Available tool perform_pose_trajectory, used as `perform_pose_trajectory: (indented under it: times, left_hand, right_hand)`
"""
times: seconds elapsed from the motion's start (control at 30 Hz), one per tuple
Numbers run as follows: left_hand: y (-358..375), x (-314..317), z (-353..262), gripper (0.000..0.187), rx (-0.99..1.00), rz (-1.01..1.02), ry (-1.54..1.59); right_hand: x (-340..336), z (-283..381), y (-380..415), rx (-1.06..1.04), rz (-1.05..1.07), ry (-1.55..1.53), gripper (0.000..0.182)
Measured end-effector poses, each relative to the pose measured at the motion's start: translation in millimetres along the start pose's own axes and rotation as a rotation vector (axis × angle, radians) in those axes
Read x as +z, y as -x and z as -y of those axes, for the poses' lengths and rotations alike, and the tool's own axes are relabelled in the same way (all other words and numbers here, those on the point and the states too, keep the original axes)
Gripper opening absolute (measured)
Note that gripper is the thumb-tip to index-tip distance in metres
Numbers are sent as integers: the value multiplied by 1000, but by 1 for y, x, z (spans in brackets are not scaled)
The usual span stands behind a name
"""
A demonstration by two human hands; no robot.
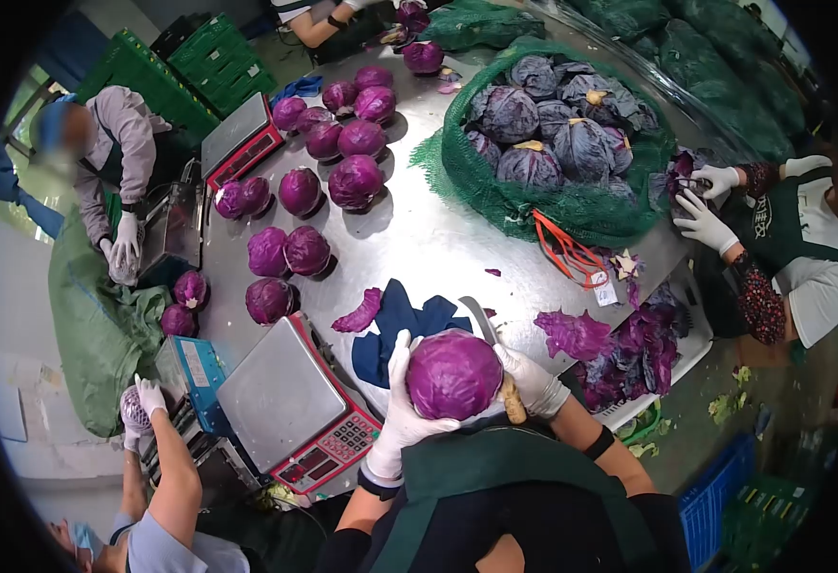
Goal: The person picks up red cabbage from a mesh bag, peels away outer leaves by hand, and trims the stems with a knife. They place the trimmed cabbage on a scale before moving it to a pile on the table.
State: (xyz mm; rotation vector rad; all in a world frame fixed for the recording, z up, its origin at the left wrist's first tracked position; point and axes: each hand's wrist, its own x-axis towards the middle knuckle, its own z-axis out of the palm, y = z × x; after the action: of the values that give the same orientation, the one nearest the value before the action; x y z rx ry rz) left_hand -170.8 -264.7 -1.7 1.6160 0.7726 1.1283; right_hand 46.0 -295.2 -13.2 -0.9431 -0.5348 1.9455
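A trimmed red cabbage [453, 373], glossy purple, is held up close to my body at the table's near edge. My left hand [402, 420], in a white glove, wraps its left side and underside. On the other side, my gloved right hand [532, 382] grips a knife [514, 401] by its wooden handle and rests against the cabbage; part of the curved blade shows behind it. A dark blue cloth [408, 329] lies just beyond the cabbage. Beside the cloth is a loose purple leaf [358, 312].
A red scale [285, 392] stands at my left. Several trimmed cabbages [356, 182] sit across the table. A green net sack [553, 215] holds untrimmed cabbages. At right, a white crate [696, 353] contains leaves. Co-workers stand on both sides, one [715, 210] handling a cabbage.
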Motion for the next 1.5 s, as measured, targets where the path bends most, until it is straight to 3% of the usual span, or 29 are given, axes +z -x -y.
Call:
perform_pose_trajectory:
  times: [0.03, 0.17, 0.27, 0.3, 0.33, 0.37, 0.4, 0.43, 0.5, 0.63, 0.73, 0.77, 0.8, 0.9, 0.97, 1.0, 1.07, 1.1, 1.13, 1.2, 1.3, 1.4, 1.43, 1.5]
  left_hand:
    - [-9, -4, -23, 124, -115, 104, -104]
    - [-5, -11, -20, 123, -141, 246, -326]
    - [-6, 9, -20, 99, -609, -216, 586]
    - [-4, 4, -15, 87, -670, -183, 803]
    - [-6, 5, -14, 91, -766, -286, 908]
    - [-3, 4, -5, 92, -801, -315, 1070]
    - [-5, 3, -1, 93, -832, -342, 1233]
    - [-4, 4, 2, 93, -881, -379, 1340]
    - [-1, 10, 0, 87, -866, -395, 1276]
    - [-4, 23, -10, 82, -804, -390, 1164]
    - [-5, 26, -10, 81, -763, -378, 1113]
    - [-2, 27, -6, 79, -786, -448, 1131]
    - [-1, 27, -3, 79, -791, -442, 1132]
    - [5, 28, 4, 79, -825, -453, 1175]
    - [10, 27, 10, 84, -841, -421, 966]
    - [11, 20, 17, 86, -843, -399, 1044]
    - [5, 7, 15, 86, -726, -265, 1079]
    - [7, 0, 16, 90, -740, -229, 1040]
    - [17, -12, 26, 93, -756, -133, 1052]
    - [30, -17, 41, 95, -758, -130, 1132]
    - [22, -8, 25, 103, -815, -140, 1120]
    - [19, -7, 29, 110, -924, -141, 1128]
    - [19, -4, 44, 110, -702, 109, 1268]
    - [9, -7, 23, 109, -663, 106, 1221]
  right_hand:
    - [4, 10, 2, 20, -22, 11, 39]
    - [7, 18, 2, -8, -45, 197, 37]
    - [14, 31, 5, -45, -89, 477, 42]
    - [14, 32, 4, -138, -131, 480, 42]
    - [16, 33, 2, -233, -172, 480, 42]
    - [18, 36, 3, -288, -244, 765, 42]
    - [23, 37, 1, -292, -232, 767, 42]
    - [30, 37, 0, -469, -253, 981, 41]
    - [36, 23, -10, -803, -275, 1325, 45]
    - [64, 13, -17, -594, -304, 1553, 56]
    - [58, 14, -26, -698, -260, 1636, 56]
    - [50, 12, -33, -1007, -298, 1712, 53]
    - [46, 7, -37, -1004, -306, 1714, 53]
    - [50, 17, -37, -442, -424, 1515, 40]
    - [20, 5, -54, -715, -501, 1384, 35]
    - [8, 0, -58, -896, -501, 1288, 35]
    - [-11, 9, -58, -548, -418, 585, 35]
    - [-30, 13, -60, -432, -503, 462, 34]
    - [-41, 34, -52, -346, -504, 524, 36]
    - [-61, 50, -44, -199, -331, 412, 38]
    - [-71, 51, -32, -235, -363, 345, 40]
    - [-88, 55, -17, -335, -598, 344, 35]
    - [-94, 55, -10, -378, -662, 368, 32]
    - [-103, 63, 11, -466, -824, 245, 26]
